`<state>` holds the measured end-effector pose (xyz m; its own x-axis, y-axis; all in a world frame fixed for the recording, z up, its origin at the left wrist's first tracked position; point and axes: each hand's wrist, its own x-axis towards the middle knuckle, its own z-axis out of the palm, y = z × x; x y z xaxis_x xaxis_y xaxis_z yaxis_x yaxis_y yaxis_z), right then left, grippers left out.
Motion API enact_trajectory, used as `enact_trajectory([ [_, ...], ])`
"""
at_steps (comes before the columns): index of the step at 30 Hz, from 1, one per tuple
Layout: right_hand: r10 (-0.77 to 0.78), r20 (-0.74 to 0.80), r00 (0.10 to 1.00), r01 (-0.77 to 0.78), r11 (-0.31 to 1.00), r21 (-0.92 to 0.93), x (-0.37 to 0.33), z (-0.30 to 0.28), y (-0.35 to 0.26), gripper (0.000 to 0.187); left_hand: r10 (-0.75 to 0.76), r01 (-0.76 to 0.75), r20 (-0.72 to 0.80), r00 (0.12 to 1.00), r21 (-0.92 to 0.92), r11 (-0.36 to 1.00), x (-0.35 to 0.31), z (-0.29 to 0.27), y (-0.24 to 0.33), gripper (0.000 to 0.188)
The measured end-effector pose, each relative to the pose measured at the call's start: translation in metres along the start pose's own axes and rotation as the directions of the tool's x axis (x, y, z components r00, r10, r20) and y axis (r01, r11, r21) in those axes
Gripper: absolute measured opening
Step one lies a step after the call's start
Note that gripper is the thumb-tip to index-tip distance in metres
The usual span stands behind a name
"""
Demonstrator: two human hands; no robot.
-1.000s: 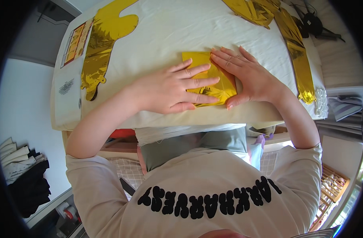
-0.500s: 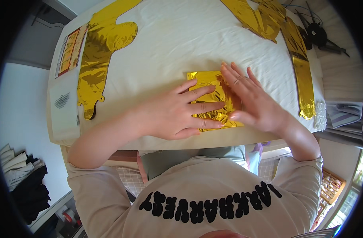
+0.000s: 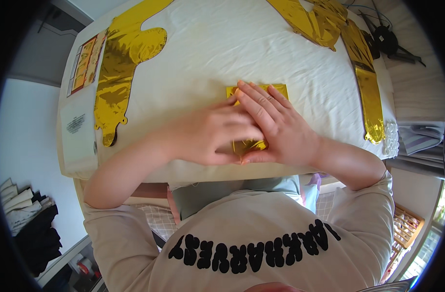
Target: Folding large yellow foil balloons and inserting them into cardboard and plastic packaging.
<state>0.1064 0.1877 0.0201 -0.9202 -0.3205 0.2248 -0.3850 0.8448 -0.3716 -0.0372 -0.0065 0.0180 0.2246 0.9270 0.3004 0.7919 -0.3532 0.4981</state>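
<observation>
Overlapping hands (image 3: 283,130) on gold foil (image 3: 250,145)

Right hand (image 3: 286,134) partly over left hand (image 3: 216,132).

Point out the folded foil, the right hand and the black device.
Folded foil (image 3: 251,144): head view, on its lower visible patch.
Right hand (image 3: 284,130): head view, on the back of it.
Black device (image 3: 386,40): head view, on its central body.

Black antennaed device (image 3: 386,40) upper right, wooden rack (image 3: 408,226) lower right, black cloth (image 3: 36,235) lower left
</observation>
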Motion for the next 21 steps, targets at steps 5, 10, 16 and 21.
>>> enact_trajectory([
  [5,-0.009,-0.035,0.999,0.008,0.999,-0.047,-0.003,0.005,0.003,0.117,-0.262,0.239,-0.205,0.943,-0.132,0.962,-0.017,-0.022,0.01,0.043],
  [10,-0.001,0.04,0.999,0.006,0.991,-0.135,-0.003,0.01,0.002,0.107,-0.154,0.172,-0.499,0.853,-0.01,0.985,-0.028,-0.047,0.102,0.034],
  [16,-0.013,0.032,0.999,0.019,0.985,-0.173,-0.004,0.01,-0.001,0.101,-0.093,-0.181,-0.933,0.348,-0.164,0.97,-0.042,-0.011,0.195,0.048],
  [21,0.029,0.006,1.0,-0.028,0.985,-0.171,-0.001,0.01,0.002,0.097,0.082,-0.175,-0.959,0.272,0.034,0.984,-0.056,0.0,0.204,0.039],
])
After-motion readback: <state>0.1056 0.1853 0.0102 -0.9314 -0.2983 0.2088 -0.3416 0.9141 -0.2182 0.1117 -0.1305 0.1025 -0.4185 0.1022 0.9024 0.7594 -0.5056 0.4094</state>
